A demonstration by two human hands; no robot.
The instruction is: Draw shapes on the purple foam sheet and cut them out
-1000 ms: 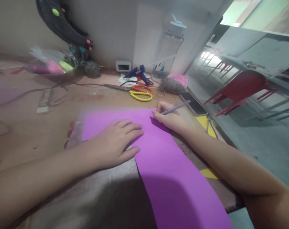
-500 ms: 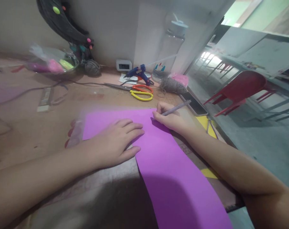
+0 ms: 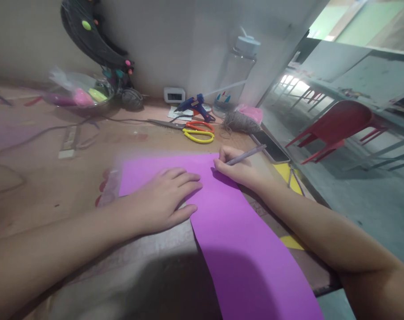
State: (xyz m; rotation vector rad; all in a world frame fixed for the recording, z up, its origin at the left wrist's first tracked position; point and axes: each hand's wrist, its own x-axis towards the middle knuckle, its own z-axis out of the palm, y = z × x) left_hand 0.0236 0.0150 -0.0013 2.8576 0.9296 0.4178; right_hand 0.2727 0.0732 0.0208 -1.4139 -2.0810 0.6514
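A large sheet of purple paper lies on the table and curves off its front edge toward me. My left hand rests flat on it with fingers apart, palm down. My right hand is closed around a grey pen, held slanted near the paper's upper right edge. The fingers hide the pen's tip, so contact with the paper cannot be made out. Just beyond the sheet lie scissors with one red and one yellow handle.
Behind the scissors are a blue glue gun, a small white digital clock, a clear bottle and grey yarn. A phone lies by the right table edge. At the left stands a bowl; a red chair is beyond.
The view has shifted slightly, moving the background a little right and down. Both hands keep nearly the same places on the paper, and the pen stays in my right hand.
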